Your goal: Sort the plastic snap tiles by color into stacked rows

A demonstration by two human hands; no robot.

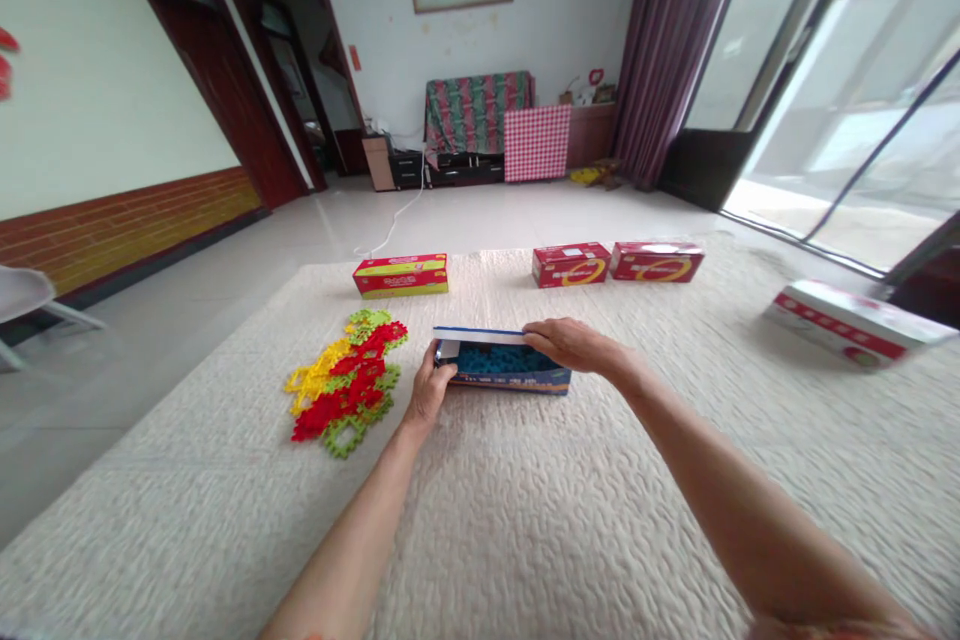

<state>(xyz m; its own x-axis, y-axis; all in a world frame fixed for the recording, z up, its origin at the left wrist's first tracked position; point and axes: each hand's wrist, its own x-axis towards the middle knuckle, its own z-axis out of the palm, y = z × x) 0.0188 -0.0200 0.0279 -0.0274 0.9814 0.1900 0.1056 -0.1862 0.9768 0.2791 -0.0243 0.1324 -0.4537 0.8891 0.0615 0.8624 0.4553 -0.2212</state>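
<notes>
A dark blue cardboard box lies on the quilted mat in front of me, its lid raised at the far side. Blue pieces fill the inside; their exact shape is too small to make out. At the box's left end, my left hand grips the edge, thumb near the opening. My right hand is on the right part of the lid, fingers bent over its edge. Left of the box, red, yellow and green interlocking plastic pieces lie in a joined, spread-out patch.
A red and green box stands at the mat's far edge. Two red boxes sit farther right, and a white and red box is at the right. The pale quilted mat covers the floor. A white chair stands left.
</notes>
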